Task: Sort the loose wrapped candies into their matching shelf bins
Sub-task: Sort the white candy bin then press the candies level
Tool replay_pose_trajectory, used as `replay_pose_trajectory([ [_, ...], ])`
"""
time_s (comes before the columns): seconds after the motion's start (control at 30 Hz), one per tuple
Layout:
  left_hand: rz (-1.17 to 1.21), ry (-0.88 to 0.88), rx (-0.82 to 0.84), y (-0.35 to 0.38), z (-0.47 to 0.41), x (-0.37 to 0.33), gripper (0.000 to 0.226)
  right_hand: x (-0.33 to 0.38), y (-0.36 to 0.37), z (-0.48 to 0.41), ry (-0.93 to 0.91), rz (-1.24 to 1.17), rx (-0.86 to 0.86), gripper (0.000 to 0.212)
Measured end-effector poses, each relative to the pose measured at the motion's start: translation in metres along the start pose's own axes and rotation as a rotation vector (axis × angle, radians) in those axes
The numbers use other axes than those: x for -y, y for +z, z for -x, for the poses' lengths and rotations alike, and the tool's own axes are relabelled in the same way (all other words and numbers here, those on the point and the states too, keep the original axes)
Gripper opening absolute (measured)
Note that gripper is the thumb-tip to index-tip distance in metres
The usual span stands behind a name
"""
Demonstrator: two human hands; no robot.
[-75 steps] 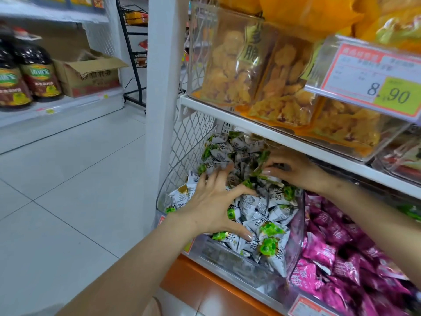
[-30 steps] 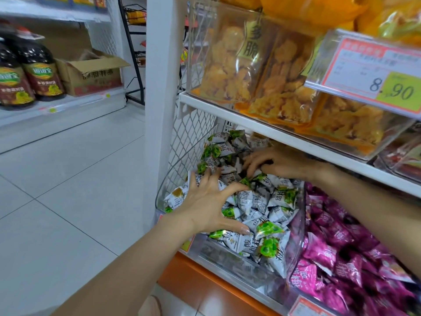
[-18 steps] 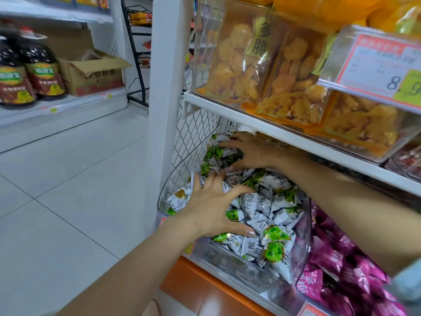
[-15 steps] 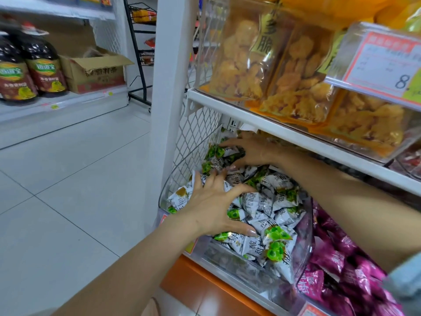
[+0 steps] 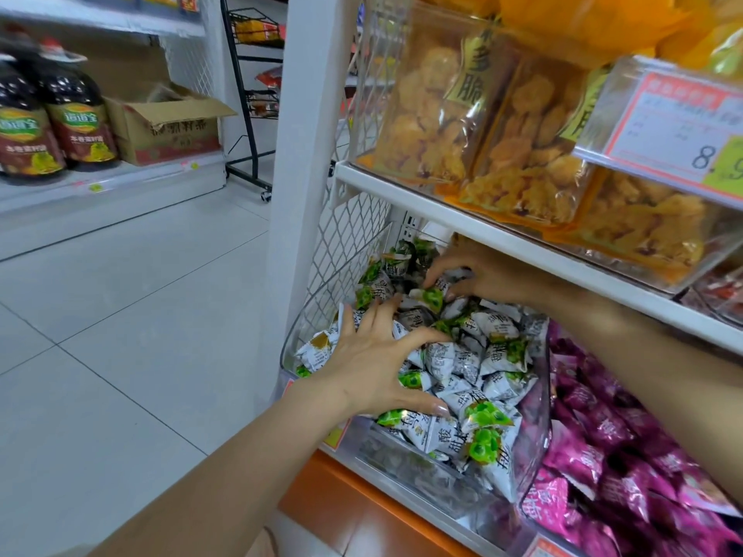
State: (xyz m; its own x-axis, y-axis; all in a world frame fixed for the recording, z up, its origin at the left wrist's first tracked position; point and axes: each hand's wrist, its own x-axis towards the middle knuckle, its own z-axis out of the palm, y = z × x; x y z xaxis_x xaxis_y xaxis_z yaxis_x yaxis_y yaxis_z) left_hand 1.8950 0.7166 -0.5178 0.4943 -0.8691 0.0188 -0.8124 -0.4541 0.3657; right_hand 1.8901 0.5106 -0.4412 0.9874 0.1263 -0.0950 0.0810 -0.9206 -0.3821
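A clear plastic bin (image 5: 404,466) on the lower shelf is heaped with white-and-green wrapped candies (image 5: 488,351). My left hand (image 5: 378,363) lies on the front left of the heap, fingers spread and pressing on the wrappers. My right hand (image 5: 482,275) reaches under the upper shelf to the back of the bin. Its fingers are bent, with the tips on a green-printed candy (image 5: 433,295); no candy is plainly lifted. A white candy with a brownish-gold print (image 5: 317,344) lies at the bin's left wall. The neighbouring bin holds pink wrapped candies (image 5: 603,436).
The white shelf board (image 5: 522,251) hangs low over the bin's back, carrying bags of yellow snacks (image 5: 462,114) and a price tag (image 5: 679,126). A white post (image 5: 305,154) and wire mesh (image 5: 345,243) close the left side. Oil bottles (image 5: 80,114) and a cardboard box (image 5: 169,126) stand across the aisle.
My right hand has travelled from the right middle of the heap to the back left, deeper under the shelf. My left hand has stayed on the front of the heap.
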Motion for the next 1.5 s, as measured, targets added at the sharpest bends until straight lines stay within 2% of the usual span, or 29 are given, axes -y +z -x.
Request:
replay_pose_trajectory([
  [0.2,-0.007,0.012,-0.024,0.002,0.002,0.004,0.078,-0.003,0.0,0.021,-0.077,0.06,-0.036,0.026],
  [0.33,-0.016,0.022,-0.038,0.003,0.003,0.005,0.078,0.0,0.002,0.032,-0.139,-0.003,-0.049,0.014],
  [0.53,0.048,0.031,-0.103,0.003,0.001,0.002,0.077,0.003,0.007,0.045,-0.085,-0.065,-0.072,0.017],
  [0.63,0.07,0.02,-0.168,0.001,-0.004,-0.002,0.095,0.003,0.008,0.046,-0.06,-0.107,-0.044,0.016],
  [0.73,0.111,-0.042,-0.123,-0.004,-0.01,-0.005,0.113,-0.004,0.008,0.048,0.014,-0.251,-0.023,0.02],
  [0.8,0.135,-0.057,-0.094,-0.006,-0.011,-0.006,0.113,-0.009,0.009,0.049,0.042,-0.366,-0.057,0.019],
  [0.9,0.142,-0.042,-0.079,-0.008,-0.011,-0.006,0.107,-0.009,0.008,0.047,0.032,-0.412,-0.094,0.028],
  [0.97,0.128,-0.046,-0.072,-0.007,-0.011,-0.005,0.107,-0.008,0.006,0.047,0.03,-0.435,-0.082,0.024],
  [1.03,0.11,-0.054,-0.073,-0.005,-0.011,-0.004,0.109,-0.008,0.004,0.049,0.021,-0.417,-0.075,0.023],
  [1.1,0.121,-0.05,-0.092,-0.003,-0.012,-0.003,0.112,-0.007,0.004,0.054,0.011,-0.372,-0.068,0.038],
  [1.13,0.132,-0.041,-0.101,-0.002,-0.012,-0.003,0.112,-0.005,0.004,0.058,0.013,-0.355,-0.067,0.039],
  [1.2,0.136,-0.021,-0.104,-0.002,-0.013,-0.002,0.11,-0.003,0.006,0.063,0.028,-0.331,-0.051,0.024],
  [1.27,0.134,-0.021,-0.099,-0.002,-0.014,-0.002,0.107,-0.004,0.009,0.068,0.022,-0.288,-0.059,0.04],
  [1.5,0.128,-0.033,-0.089,-0.002,-0.015,-0.004,0.096,0.008,0.013,0.081,0.01,-0.201,-0.059,0.029],
])
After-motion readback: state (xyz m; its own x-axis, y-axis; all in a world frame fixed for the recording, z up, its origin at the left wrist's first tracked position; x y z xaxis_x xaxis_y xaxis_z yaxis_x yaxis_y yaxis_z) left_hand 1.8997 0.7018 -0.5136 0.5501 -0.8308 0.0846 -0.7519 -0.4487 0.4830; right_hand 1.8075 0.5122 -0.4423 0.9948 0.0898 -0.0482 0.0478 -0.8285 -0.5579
